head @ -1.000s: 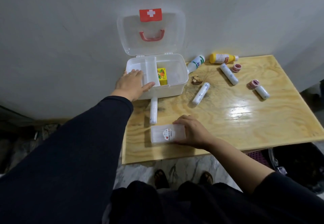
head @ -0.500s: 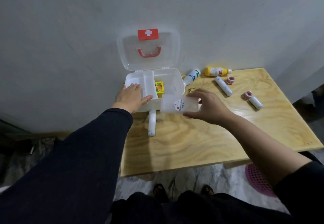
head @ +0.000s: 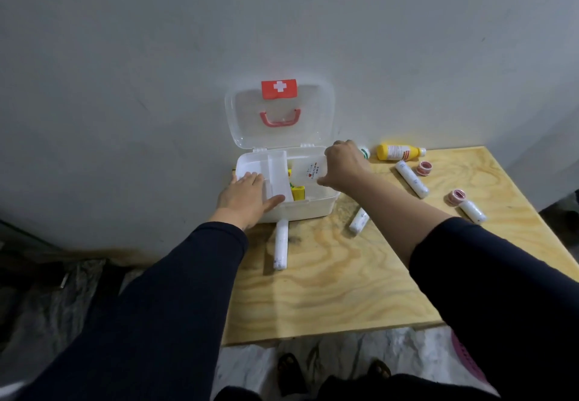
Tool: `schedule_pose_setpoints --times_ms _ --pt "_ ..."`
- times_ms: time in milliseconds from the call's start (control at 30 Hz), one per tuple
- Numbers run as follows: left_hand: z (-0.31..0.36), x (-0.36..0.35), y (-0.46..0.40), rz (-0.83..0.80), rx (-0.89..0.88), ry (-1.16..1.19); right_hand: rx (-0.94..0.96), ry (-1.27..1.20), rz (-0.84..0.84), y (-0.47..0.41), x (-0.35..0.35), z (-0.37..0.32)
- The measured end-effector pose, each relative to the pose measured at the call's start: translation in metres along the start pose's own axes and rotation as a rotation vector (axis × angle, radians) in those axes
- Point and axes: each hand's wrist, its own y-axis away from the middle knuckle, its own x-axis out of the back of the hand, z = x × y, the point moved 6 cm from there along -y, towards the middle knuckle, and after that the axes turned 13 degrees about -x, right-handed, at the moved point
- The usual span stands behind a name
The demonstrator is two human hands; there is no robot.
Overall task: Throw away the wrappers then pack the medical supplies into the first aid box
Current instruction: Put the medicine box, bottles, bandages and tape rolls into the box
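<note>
The right hand grips a clear plastic case over the first aid box, left hand flat steadying it; one yellow packet is packed, while rolls and bottles wait on the bench.

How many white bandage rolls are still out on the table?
4: one in front of the box, one under the right forearm, one beside the yellow bottle, one far right. None visibly hidden.
</note>
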Motion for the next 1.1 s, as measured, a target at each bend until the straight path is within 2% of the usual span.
schedule_pose_setpoints --times_ms 300,500,600,933,1100 --pt "-0.004 -0.003 -0.003 0.041 -0.003 0.014 0.026 -0.072 -0.088 -0.023 -0.033 -0.017" --pt "-0.002 0.000 -0.002 0.060 -0.009 0.004 -0.007 -0.258 -0.161 -0.028 -0.055 -0.032" --pt "-0.002 0.001 -0.002 0.058 -0.007 0.006 -0.012 -0.331 -0.159 -0.029 -0.061 -0.042" --pt "0.000 0.006 0.000 0.029 0.006 -0.009 -0.003 -0.331 -0.182 -0.035 -0.059 -0.040" --pt "0.002 0.018 -0.002 0.002 0.049 -0.040 0.031 -0.313 -0.081 -0.040 -0.032 -0.022"
